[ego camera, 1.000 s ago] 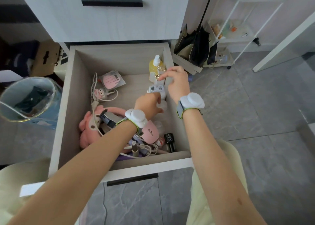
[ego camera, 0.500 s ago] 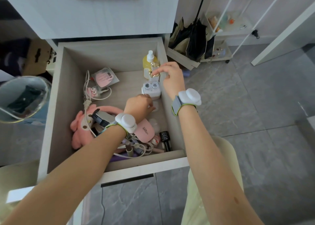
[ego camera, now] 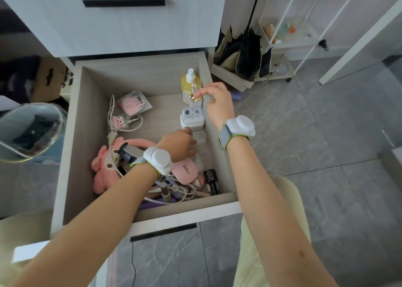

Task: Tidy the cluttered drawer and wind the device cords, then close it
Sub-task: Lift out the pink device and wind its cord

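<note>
In the open pale wooden drawer (ego camera: 71, 134), the limp, likely light white cord (ego camera: 110, 135) lies by the left wall; grasp it near the plug. The right hand (ego camera: 218, 104) grip pinches a rigid gold-flecked clear container (ego camera: 193, 99) in the far right corner. Left hand (ego camera: 178, 145) grip: cannot tell.

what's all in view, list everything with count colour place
drawer: 1, pale wood, open
spray bottle: 1, yellow, back right corner
gold-patterned pack: 1, gold, before the bottle
lens case: 1, white, right wall
sachet: 1, pink, back left
cords: 2 or more, white, left and front
plush toy: 1, pink, front left
nail lamp: 1, pink, front
polish bottle: 1, black, front right
glass bowl: 1, clear, far left
bags: several, black, right of drawer
left hand: 1, white wristband, curled, mid drawer
right hand: 1, white wristband, pinches gold-patterned pack
</note>
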The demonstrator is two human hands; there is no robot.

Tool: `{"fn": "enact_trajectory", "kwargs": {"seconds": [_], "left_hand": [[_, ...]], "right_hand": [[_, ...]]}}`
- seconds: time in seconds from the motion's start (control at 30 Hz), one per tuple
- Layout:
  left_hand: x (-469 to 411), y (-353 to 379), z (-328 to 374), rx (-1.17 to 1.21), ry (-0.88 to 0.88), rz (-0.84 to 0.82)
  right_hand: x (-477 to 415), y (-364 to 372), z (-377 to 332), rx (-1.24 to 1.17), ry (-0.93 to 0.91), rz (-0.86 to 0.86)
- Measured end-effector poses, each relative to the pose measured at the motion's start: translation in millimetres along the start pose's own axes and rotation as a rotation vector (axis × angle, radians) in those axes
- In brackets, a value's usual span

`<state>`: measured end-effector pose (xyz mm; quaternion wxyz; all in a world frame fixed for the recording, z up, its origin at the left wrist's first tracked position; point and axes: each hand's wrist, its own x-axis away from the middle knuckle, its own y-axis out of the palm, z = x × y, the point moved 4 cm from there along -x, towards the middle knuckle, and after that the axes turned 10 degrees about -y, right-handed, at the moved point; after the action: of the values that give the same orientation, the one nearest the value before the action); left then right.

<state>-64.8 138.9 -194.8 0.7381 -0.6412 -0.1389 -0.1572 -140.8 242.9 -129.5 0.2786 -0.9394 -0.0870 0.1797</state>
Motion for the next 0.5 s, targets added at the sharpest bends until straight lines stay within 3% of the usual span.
{"fn": "enact_trajectory", "kwargs": {"seconds": [0.27,0.5], "left_hand": [[3,9,1,-0.184,0.061,-0.101],[6,12,-1,-0.134,0.089,-0.104]], "right_hand": [[1,0,-1,0.004,0.019,0.0],[1,1,0,-0.012,0.008,0.019]]}}
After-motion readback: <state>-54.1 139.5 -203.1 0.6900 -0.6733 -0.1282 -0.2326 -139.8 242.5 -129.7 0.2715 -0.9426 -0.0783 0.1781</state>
